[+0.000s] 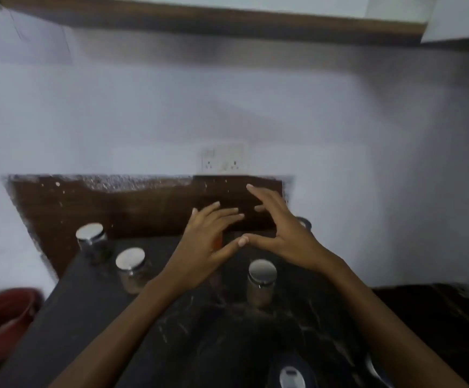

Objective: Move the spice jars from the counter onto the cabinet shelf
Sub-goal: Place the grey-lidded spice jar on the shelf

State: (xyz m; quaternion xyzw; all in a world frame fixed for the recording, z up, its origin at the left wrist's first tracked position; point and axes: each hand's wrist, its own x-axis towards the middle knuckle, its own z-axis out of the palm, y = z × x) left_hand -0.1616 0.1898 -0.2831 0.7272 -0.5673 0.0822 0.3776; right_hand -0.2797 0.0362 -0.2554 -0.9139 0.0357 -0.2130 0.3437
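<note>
We are counting three silver-lidded spice jars on the desk: left jar, middle jar, right jar. We are seeing a fourth lid, half hidden. We are also counting two grips, left grip and right grip, one red bucket and one socket plate.

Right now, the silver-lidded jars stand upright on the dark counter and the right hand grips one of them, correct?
No. The head view shows the right hand open and gripping nothing. The silver-lidded jars do stand upright on the dark counter.
</note>
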